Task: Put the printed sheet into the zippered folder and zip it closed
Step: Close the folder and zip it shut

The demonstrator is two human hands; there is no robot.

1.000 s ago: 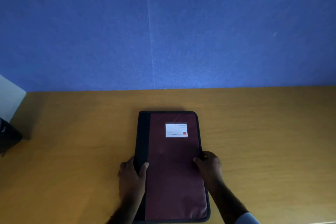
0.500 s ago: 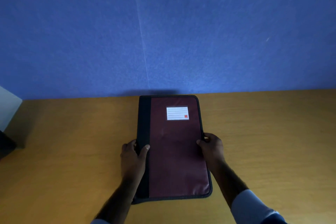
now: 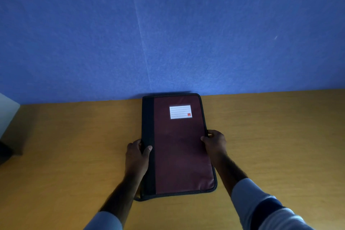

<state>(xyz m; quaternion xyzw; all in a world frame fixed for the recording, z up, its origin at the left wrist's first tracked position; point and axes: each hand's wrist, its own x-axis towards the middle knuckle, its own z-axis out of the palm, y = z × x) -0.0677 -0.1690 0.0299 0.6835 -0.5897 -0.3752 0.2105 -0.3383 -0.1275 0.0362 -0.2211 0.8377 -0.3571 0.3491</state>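
A maroon zippered folder [image 3: 180,147] with a dark spine strip on its left and a white lined label near its top lies flat and closed on the wooden table [image 3: 270,136]. Its far end touches the blue wall. My left hand [image 3: 137,155] grips the spine edge with the thumb on top. On the opposite long edge, my right hand [image 3: 214,142] holds the folder with its fingers curled around the zipper side. No printed sheet is in sight.
A blue wall [image 3: 168,33] rises right behind the table. At the far left stand a white surface [image 3: 7,112] and a dark object [image 3: 5,153] below it.
The folder has slid away from me until its far end meets the wall. Both hands kept their grip on its long edges and moved with it.
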